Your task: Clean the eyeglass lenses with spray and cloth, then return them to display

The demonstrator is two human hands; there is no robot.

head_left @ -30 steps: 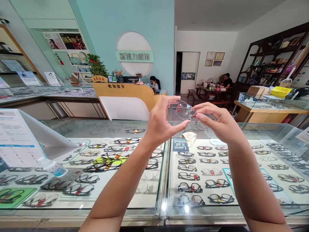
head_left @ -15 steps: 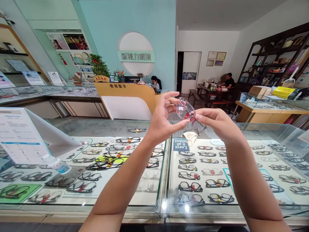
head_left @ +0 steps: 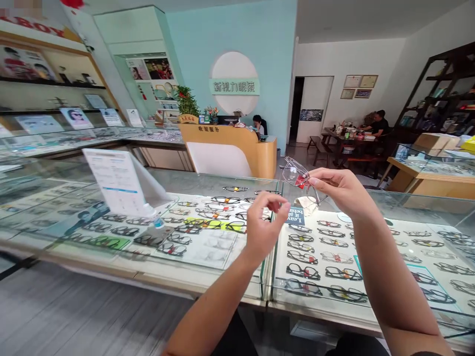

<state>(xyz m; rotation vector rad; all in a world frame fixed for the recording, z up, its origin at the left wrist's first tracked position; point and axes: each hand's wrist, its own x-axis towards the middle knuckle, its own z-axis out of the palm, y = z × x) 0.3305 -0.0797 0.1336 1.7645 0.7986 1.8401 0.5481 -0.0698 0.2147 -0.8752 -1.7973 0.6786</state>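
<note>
My right hand (head_left: 339,190) pinches a pair of clear-lens eyeglasses (head_left: 295,173) between thumb and fingers, near the bridge, above the glass counter. A small red tag shows on one lens. My left hand (head_left: 265,222) is to the left and lower, apart from the glasses. Its fingers are loosely curled, with a gap to the thumb and nothing visible in them. On the glass just below the eyeglasses lies a crumpled beige cloth (head_left: 307,203). A white spray bottle (head_left: 156,217) with a blue label stands on the counter to the left.
The glass display counter (head_left: 208,274) holds rows of spectacle frames. A folded white sign (head_left: 115,183) stands on its left part. Beyond are a cashier desk (head_left: 222,138) with a person behind it and another person (head_left: 380,126) at a dark table.
My left hand has let go of the eyeglasses and moved down, away from them. My right hand still holds them. The view has swung left.
</note>
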